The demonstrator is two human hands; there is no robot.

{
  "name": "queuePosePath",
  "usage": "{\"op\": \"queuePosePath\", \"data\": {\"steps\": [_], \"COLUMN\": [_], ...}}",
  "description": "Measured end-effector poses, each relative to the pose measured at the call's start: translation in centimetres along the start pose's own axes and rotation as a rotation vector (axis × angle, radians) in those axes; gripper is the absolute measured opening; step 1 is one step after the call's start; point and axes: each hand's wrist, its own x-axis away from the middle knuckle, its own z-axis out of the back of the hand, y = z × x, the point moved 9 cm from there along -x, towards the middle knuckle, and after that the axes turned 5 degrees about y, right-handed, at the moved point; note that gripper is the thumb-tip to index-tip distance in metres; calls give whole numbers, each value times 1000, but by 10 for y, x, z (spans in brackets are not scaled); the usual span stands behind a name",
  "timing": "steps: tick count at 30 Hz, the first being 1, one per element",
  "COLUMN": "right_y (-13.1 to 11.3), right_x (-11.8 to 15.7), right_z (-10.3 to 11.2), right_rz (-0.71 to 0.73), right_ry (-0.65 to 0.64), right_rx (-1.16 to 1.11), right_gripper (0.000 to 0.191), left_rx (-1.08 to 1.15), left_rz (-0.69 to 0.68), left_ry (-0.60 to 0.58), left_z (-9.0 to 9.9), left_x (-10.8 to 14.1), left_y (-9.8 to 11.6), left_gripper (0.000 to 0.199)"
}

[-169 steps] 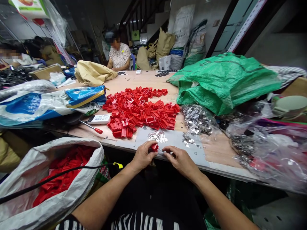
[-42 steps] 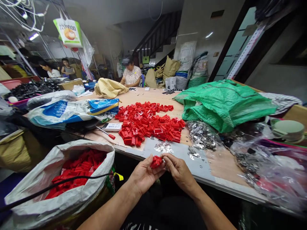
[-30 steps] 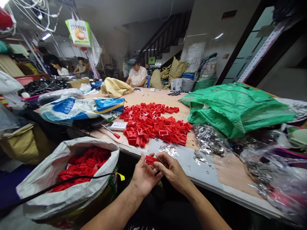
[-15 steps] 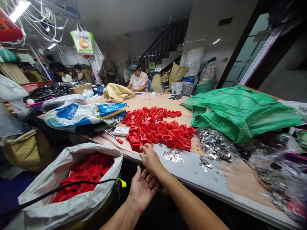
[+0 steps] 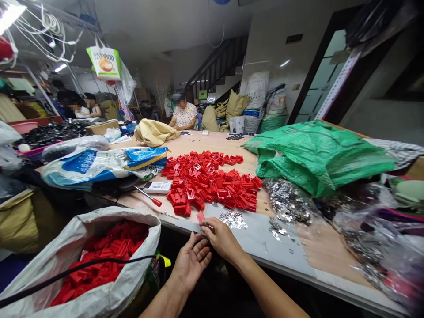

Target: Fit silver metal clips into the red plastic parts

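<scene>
My right hand [image 5: 222,238] is at the table's front edge, thumb and fingertips pinched together. A small red plastic piece [image 5: 200,217] shows at those fingertips; part of the grip is hidden. My left hand [image 5: 192,261] lies just below, palm up and hollow, its fingers loosely bent with nothing in it. Beyond my hands spreads a heap of red plastic pieces [image 5: 212,181], shaped like small open frames. Close by my right hand is a little pile of shiny metal pieces [image 5: 233,219] on a grey sheet [image 5: 265,245].
At lower left stands a white sack [image 5: 99,216] of red pieces, crossed by a black cable [image 5: 82,264]. A red-handled screwdriver [image 5: 149,196] and a white box [image 5: 158,187] lie left of the heap. Rightward are a green sack [image 5: 324,154] and bagged metal pieces [image 5: 288,203]. A person [image 5: 183,115] sits opposite.
My right hand has drawn back from the heap's edge toward me and to the right, a red piece now showing at its fingertips. My left hand stays palm up below. The view has shifted slightly.
</scene>
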Motion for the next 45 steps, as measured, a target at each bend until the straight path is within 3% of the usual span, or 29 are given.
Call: {"op": "queuePosePath", "data": {"steps": [7,10,13,16,18,21,28,36,41,45], "right_y": [-23,-19,17,75,109,138,148,152,140,121], "right_x": [63,75,77,81,88,94,79,64,63,64], "right_z": [21,29,56,105,134,157,158,155,159,144], "right_rz": [86,58,-70,-259,-394,-487,-494,-459,-381,-293], "right_ry": [-199,-223,-86,152,212,236,227,215,301,273], "right_rx": [-130,-185,-173,129,410,559,706,705,616,458], "right_gripper": [19,17,16,17,18,18,21,13,15,13], "left_rx": [-262,-313,-334,-358,-360,-368,-419,-415,-525,-656], "left_rz": [-86,-52,-28,-31,-37,-39,-48,-133,-292,-495], "left_ry": [-151,-225,-244,-218,-200,-185,-226,-234,-214,-230], "left_z": [-21,-30,-35,-34,-33,-30,-32,-39,-46,-56], "left_x": [11,18,23,24,23,22,25,28,28,30], "left_y": [-7,-17,-23,-25,-25,-29,-34,-27,-20,-11], "left_gripper": [33,27,29,36,39,41,35,39,38,35]}}
